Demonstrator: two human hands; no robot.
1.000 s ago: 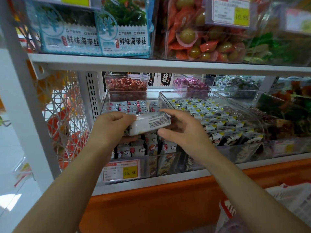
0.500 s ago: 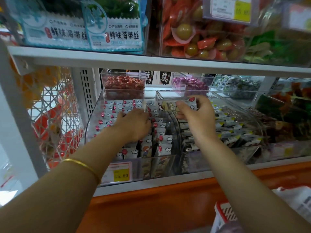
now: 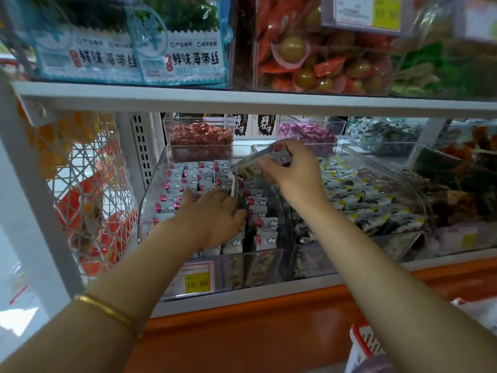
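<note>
On the shop shelf (image 3: 242, 103), in the clear bin (image 3: 150, 203), the left hand (image 3: 212, 216) presses straight fingers on the packet rows (image 3: 193, 170). The right hand (image 3: 295, 176) curls its fingers round a packet bundle (image 3: 248, 165) just above the bin; it should go down level, beside the left hand.

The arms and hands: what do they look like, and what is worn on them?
Both forearms are bare, with no sleeves in view. A thin gold-coloured bangle circles the left wrist. The left hand and the right hand wear no gloves.
</note>
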